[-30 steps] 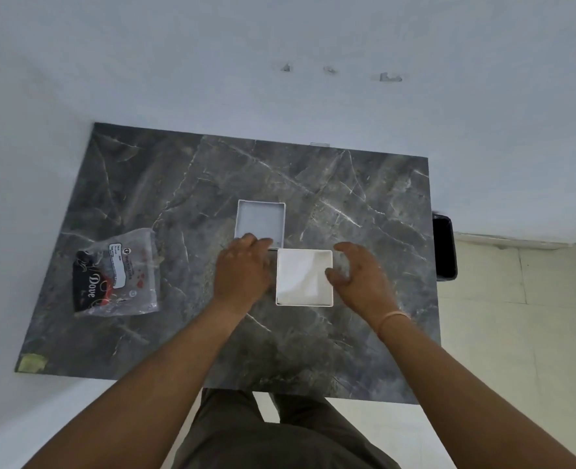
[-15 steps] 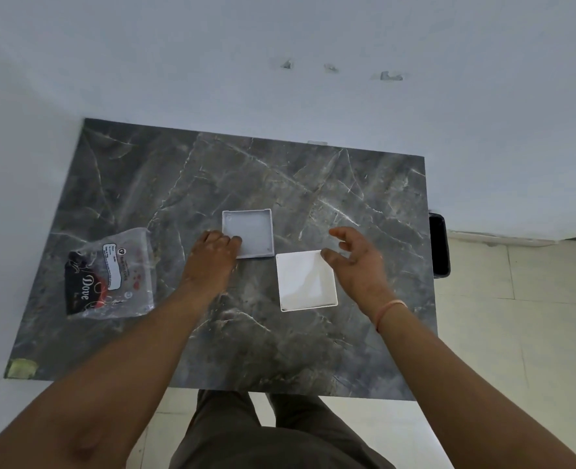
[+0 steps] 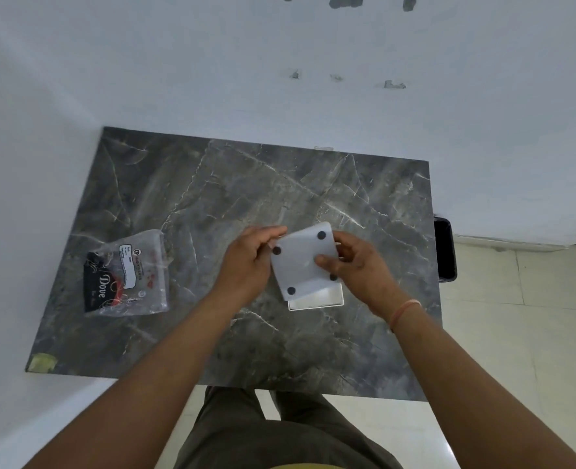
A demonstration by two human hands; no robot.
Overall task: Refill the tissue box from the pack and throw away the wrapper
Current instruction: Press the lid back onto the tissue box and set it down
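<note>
Both hands hold a pale grey square box part (image 3: 301, 264), flipped so its flat face with dark round pads at the corners shows, tilted above the white tissue box (image 3: 317, 301). My left hand (image 3: 246, 262) grips its left edge and my right hand (image 3: 357, 265) grips its right side with the thumb on top. Only the near rim of the white box shows beneath it; its inside is hidden. A clear plastic wrapper (image 3: 127, 274) with "Dove" print lies crumpled at the left of the dark marble table (image 3: 232, 184).
The table stands in a corner of white walls, which close it at the back and left. A black bin (image 3: 444, 248) sits on the tiled floor just past the table's right edge. A yellowish tape scrap (image 3: 43, 362) sticks at the near-left corner.
My left hand lifted the grey square part off the table, turned it over and brought it right over the white box. My right hand came in and took hold of its other side.
</note>
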